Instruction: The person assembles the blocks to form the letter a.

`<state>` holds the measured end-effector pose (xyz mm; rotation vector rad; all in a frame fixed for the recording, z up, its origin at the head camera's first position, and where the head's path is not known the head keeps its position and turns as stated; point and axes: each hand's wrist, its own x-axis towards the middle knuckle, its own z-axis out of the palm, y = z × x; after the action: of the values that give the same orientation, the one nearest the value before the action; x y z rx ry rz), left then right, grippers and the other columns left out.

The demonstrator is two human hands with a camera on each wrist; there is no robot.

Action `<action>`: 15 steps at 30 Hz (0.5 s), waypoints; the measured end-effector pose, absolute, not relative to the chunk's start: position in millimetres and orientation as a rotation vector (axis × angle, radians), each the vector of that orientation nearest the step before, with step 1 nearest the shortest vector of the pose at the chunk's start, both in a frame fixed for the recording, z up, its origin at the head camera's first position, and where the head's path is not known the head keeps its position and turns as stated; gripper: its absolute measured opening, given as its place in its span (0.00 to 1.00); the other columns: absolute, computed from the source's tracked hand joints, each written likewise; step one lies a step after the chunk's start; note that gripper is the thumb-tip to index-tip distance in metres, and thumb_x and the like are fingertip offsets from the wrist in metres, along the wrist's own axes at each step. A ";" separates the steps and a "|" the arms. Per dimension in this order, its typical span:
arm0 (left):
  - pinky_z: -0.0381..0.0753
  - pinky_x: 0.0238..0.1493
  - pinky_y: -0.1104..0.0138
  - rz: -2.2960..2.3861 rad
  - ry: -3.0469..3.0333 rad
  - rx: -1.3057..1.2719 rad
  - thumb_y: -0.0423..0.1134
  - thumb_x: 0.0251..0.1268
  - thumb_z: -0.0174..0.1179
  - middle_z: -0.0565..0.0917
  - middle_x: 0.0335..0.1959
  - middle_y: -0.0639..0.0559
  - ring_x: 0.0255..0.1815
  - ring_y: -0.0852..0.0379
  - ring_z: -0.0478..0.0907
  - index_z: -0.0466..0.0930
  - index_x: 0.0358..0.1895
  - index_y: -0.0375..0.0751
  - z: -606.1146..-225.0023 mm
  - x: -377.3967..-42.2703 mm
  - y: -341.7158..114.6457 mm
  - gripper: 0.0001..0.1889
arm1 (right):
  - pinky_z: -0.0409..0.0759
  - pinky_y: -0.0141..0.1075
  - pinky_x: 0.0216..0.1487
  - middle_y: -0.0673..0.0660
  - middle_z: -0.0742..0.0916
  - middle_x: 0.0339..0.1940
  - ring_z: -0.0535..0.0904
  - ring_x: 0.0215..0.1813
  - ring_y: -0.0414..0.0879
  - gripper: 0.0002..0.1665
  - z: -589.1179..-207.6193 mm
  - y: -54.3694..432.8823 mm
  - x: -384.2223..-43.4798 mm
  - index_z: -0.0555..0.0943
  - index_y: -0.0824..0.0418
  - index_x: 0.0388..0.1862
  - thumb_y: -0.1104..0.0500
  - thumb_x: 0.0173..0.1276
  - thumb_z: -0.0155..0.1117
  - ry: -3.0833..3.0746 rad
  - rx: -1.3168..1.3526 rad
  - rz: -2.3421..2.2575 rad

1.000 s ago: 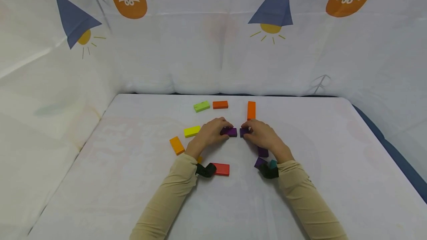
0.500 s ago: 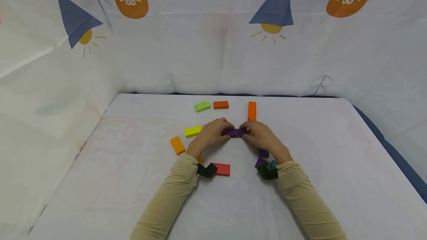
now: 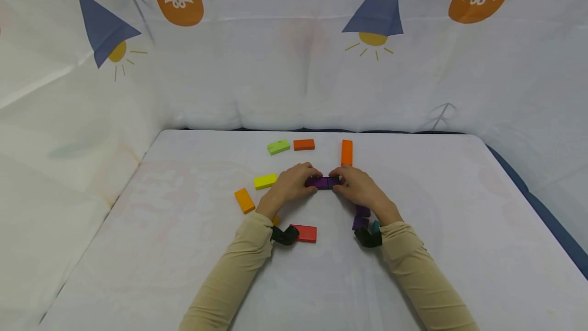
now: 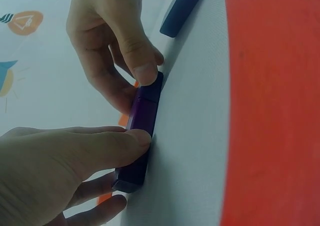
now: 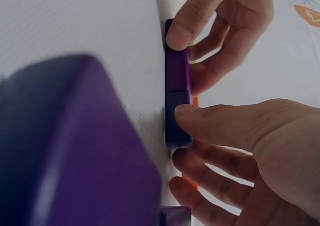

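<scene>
The left hand (image 3: pixel 292 183) pinches a purple block (image 3: pixel 321 183). The right hand (image 3: pixel 361 186) pinches a darker block (image 3: pixel 333 183). The blocks touch end to end.

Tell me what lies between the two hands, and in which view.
A purple block in the left hand and a darker purple block in the right hand, meeting end to end; the right wrist view shows this.
</scene>
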<state>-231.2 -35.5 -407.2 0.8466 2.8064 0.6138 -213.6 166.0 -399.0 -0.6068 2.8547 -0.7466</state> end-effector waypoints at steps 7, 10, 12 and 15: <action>0.75 0.50 0.64 0.616 2.808 0.854 0.42 0.61 0.64 0.78 0.52 0.52 0.48 0.57 0.74 0.78 0.57 0.47 -408.2 -231.8 -36.2 0.20 | 0.77 0.45 0.45 0.58 0.83 0.45 0.79 0.44 0.51 0.20 -399.3 166.6 -213.9 0.78 0.63 0.54 0.61 0.63 0.64 2.859 -0.641 -0.744; 0.76 0.50 0.64 0.620 2.807 0.859 0.42 0.61 0.64 0.78 0.52 0.53 0.48 0.57 0.74 0.78 0.57 0.48 -408.8 -232.2 -36.5 0.20 | 0.77 0.46 0.46 0.59 0.83 0.45 0.79 0.44 0.51 0.20 -399.0 167.1 -213.9 0.78 0.63 0.54 0.62 0.62 0.64 2.864 -0.663 -0.743; 0.76 0.50 0.64 0.622 2.806 0.862 0.42 0.61 0.64 0.78 0.52 0.53 0.48 0.57 0.74 0.78 0.57 0.48 -409.0 -232.4 -36.7 0.20 | 0.77 0.46 0.46 0.58 0.83 0.45 0.79 0.44 0.51 0.20 -398.7 166.9 -213.9 0.78 0.63 0.54 0.61 0.62 0.64 2.865 -0.661 -0.741; 0.75 0.50 0.65 0.624 2.807 0.866 0.42 0.61 0.64 0.78 0.52 0.53 0.48 0.57 0.74 0.78 0.57 0.48 -409.4 -232.6 -36.7 0.20 | 0.77 0.46 0.47 0.58 0.83 0.46 0.79 0.44 0.51 0.20 -398.5 166.7 -214.2 0.78 0.63 0.54 0.61 0.63 0.64 2.865 -0.658 -0.733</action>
<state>-232.6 -36.7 -409.4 0.8664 2.8065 0.6243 -214.2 166.7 -398.5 -0.6580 2.8655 -0.7334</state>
